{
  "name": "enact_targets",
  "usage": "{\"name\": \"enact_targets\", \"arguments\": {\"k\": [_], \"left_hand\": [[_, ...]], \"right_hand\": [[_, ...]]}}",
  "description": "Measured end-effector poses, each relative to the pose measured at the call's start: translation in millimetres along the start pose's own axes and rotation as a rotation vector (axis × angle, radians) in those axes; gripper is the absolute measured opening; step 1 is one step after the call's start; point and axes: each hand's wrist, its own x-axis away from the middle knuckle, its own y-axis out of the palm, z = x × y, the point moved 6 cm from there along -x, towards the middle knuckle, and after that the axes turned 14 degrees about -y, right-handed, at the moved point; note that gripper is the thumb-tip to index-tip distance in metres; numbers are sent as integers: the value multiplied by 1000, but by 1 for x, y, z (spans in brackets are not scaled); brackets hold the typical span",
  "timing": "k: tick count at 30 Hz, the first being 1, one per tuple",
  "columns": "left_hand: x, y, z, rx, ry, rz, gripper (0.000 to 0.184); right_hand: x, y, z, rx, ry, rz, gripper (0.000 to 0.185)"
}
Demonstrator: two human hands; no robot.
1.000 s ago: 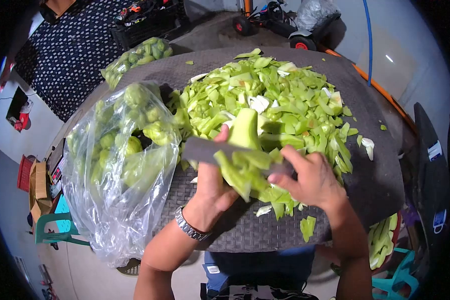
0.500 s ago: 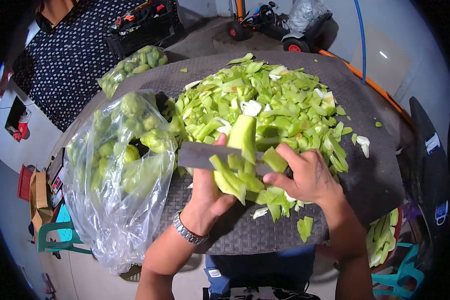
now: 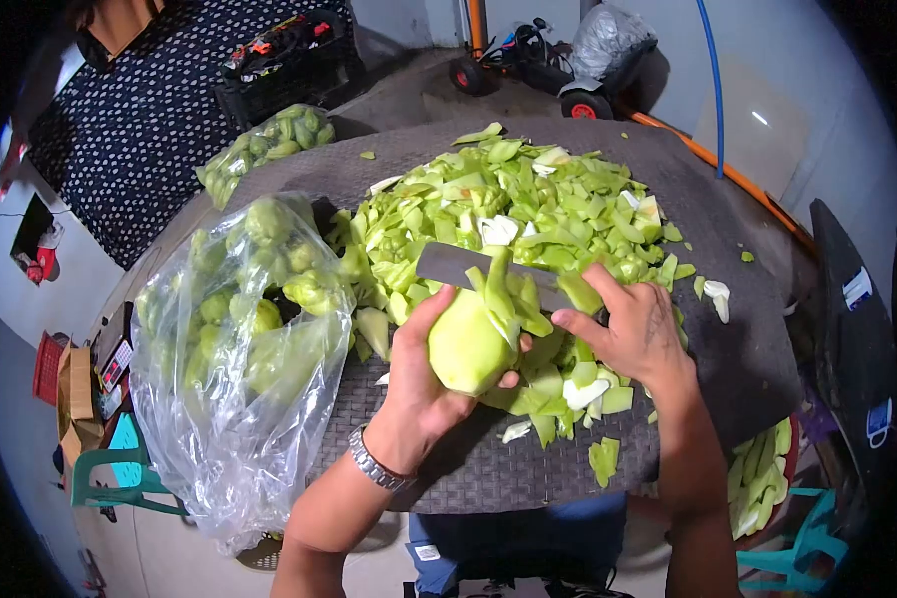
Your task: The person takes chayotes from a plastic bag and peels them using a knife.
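Observation:
My left hand (image 3: 421,374) is wrapped round a pale green peeled vegetable (image 3: 470,344), its rounded end toward me. In my right hand (image 3: 633,324) is a knife (image 3: 453,263) with a broad grey blade, lying across the far end of the vegetable. Strips of green peel (image 3: 508,294) rest on the blade and hide part of it; the handle is mostly covered by my fingers. Just beyond both hands spreads a large heap of green peelings (image 3: 578,214) with some white pieces in it.
A clear plastic bag of whole green vegetables (image 3: 239,349) sits at the table's left, a smaller bag (image 3: 269,145) behind it. The dark woven table (image 3: 439,478) has loose peel near its front edge. A green chair (image 3: 797,548) stands at lower right, near more pale green pieces (image 3: 762,478).
The vegetable has turned from an upright, elongated position to one with its rounded end toward me. The knife has moved up and away, carrying peel strips on its blade.

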Motion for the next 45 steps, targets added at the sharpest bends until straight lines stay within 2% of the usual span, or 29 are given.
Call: {"name": "enact_targets", "arguments": {"k": [1, 4, 6, 8, 9, 12, 13, 16, 18, 19, 20, 22, 28, 34, 37, 38, 39, 41, 44, 45], "left_hand": [[0, -1, 1, 10, 0, -11, 56], [3, -2, 6, 34, -6, -44, 54], [4, -2, 10, 52, -10, -66, 53], [3, -5, 11, 81, 68, 100, 51], [3, -8, 11, 96, 104, 185, 50], [1, -17, 16, 22, 177, 246, 48], [2, -17, 15, -1, 173, 246, 47], [2, -17, 15, -25, 182, 260, 48], [-2, -31, 12, -47, 131, 136, 47], [-1, -26, 12, -59, 104, 73, 47], [-4, -17, 8, -20, 75, 40, 48], [-3, -14, 4, -28, 80, 141, 50], [-7, -8, 3, -10, 115, 36, 49], [-8, -24, 5, -121, 198, 126, 51], [-4, -39, 5, -172, 363, 287, 51], [-4, -38, 3, -146, 360, 283, 51], [-1, -28, 2, -120, 356, 278, 50], [1, -30, 1, -64, 351, 294, 48], [0, -6, 2, -27, 83, -70, 43], [0, -12, 3, -40, 116, 42, 43]], "right_hand": [[1, -2, 1, 1, 15, -11, 57], [4, -13, 20, 51, 256, -190, 58], [8, -20, 34, 18, 275, -77, 53], [12, -21, 49, -76, 317, -27, 51], [9, -15, 47, -233, 275, 8, 51], [21, 9, 38, -779, 663, -104, 52], [21, 16, 32, -816, 673, -158, 52], [6, 21, 0, -507, 165, -170, 52], [6, 24, -34, -477, 5, -145, 53], [5, 25, -49, -374, -131, -78, 58], [6, 29, -57, -325, -173, -75, 59], [9, 34, -69, -227, -254, -71, 62], [12, 38, -71, -104, -281, -49, 69], [14, 38, -70, -2, -268, -17, 67], [11, 33, -58, 15, -181, -36, 65], [9, 31, -51, 15, -135, -48, 64], [6, 29, -39, -151, -39, 18, 62], [6, 22, -42, -186, -87, -8, 61], [3, 22, -60, -186, -256, -3, 61], [4, 23, -65, -178, -277, -20, 61]]}}
